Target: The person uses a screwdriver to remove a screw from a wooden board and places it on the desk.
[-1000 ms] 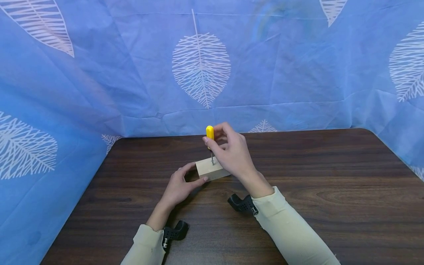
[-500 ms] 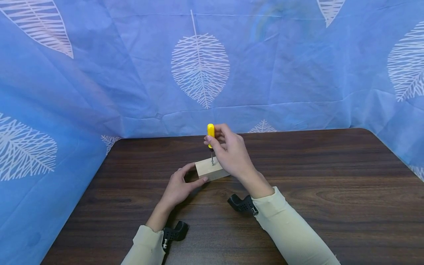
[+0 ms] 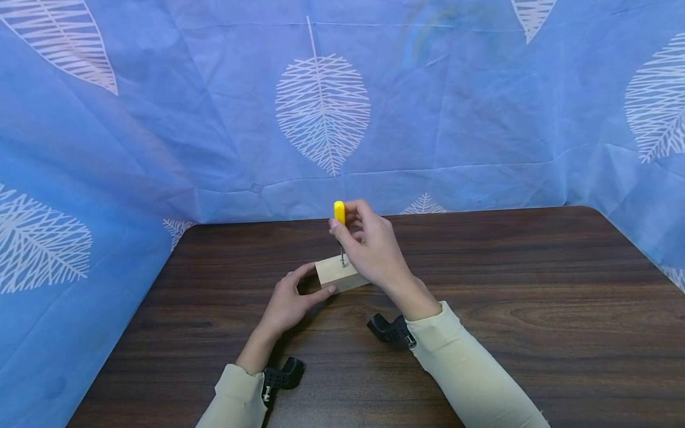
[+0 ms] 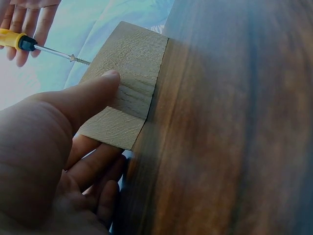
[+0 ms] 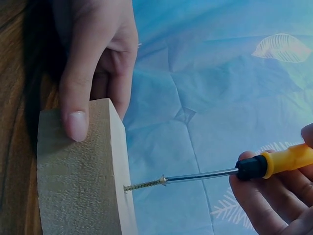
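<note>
A pale wooden block lies on the table, and my left hand grips its left end, thumb on the near face and fingers behind. From the block's top stands a screw, its tip in the wood and most of its thread showing. The tip of a screwdriver meets the screw head, in line with it. Above the block, my right hand pinches the screwdriver's yellow handle between thumb and fingers. The block's right end is hidden behind the right hand in the head view.
The dark wood-grain table spreads to both sides. A blue cloth with white leaf prints hangs behind it and at the left. Black wrist mounts sit at both sleeves.
My right thumb and fingers have shifted slightly around the screwdriver handle, which leans a little differently. The left hand and the block have stayed in place.
</note>
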`<state>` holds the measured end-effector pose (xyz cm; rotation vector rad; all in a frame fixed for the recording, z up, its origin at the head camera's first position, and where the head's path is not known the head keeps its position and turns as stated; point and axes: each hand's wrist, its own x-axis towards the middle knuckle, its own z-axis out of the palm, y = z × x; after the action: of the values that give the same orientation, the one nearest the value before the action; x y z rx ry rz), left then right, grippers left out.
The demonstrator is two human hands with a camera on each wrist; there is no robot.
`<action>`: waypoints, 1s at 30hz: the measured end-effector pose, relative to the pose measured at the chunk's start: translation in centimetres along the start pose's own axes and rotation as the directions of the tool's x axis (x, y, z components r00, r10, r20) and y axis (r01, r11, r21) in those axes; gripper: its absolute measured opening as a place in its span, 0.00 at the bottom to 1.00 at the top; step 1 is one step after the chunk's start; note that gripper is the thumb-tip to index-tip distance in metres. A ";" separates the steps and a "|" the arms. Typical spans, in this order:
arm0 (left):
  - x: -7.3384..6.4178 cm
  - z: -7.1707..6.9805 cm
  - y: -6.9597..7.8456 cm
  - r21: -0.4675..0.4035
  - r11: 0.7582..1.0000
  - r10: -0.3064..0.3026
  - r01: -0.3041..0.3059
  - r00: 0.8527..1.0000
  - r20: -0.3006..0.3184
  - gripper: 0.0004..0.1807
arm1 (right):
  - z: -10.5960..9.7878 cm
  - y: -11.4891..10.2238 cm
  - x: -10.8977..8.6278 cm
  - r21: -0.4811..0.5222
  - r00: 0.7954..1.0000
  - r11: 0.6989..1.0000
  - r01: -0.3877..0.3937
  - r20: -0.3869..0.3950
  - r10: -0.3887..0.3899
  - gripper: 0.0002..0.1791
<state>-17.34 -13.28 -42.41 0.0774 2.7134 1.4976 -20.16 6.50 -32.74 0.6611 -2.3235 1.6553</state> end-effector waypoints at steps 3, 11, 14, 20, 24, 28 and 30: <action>0.0 0.0 0.1 -0.001 1.000 0.001 -0.001 1.000 -0.001 0.35 | 0.0 0.0 0.0 -0.016 1.000 1.000 0.010 -0.013 -0.011 0.14; -0.1 -0.1 0.3 -0.008 1.000 -0.011 0.011 1.000 0.000 0.36 | -0.1 0.0 0.0 -0.021 1.000 1.000 0.014 -0.007 -0.014 0.12; -0.1 -0.1 0.3 -0.013 1.000 -0.017 0.017 1.000 0.003 0.36 | -0.1 0.0 0.0 -0.028 1.000 0.999 0.019 0.008 -0.019 0.12; 0.0 -0.1 0.2 -0.013 1.000 -0.015 0.015 1.000 0.004 0.36 | -0.2 -0.1 0.0 -0.062 0.997 0.998 0.033 0.073 -0.028 0.14; 0.0 -0.1 0.2 -0.012 1.000 -0.016 0.016 1.000 0.003 0.36 | -0.2 -0.1 0.0 -0.062 0.995 0.997 0.042 0.088 -0.036 0.14; 0.0 -0.1 0.2 -0.014 1.000 -0.017 0.017 1.000 0.002 0.36 | -0.2 0.0 0.0 -0.056 0.997 0.998 0.040 0.070 -0.036 0.14; 0.0 -0.1 0.3 -0.015 1.000 -0.019 0.019 1.000 0.003 0.36 | -0.2 0.0 -0.1 -0.054 0.998 0.998 0.038 0.058 -0.035 0.14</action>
<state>-17.32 -13.25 -42.11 0.0533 2.6930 1.5119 -20.11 6.67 -32.71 0.7443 -2.3728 1.5705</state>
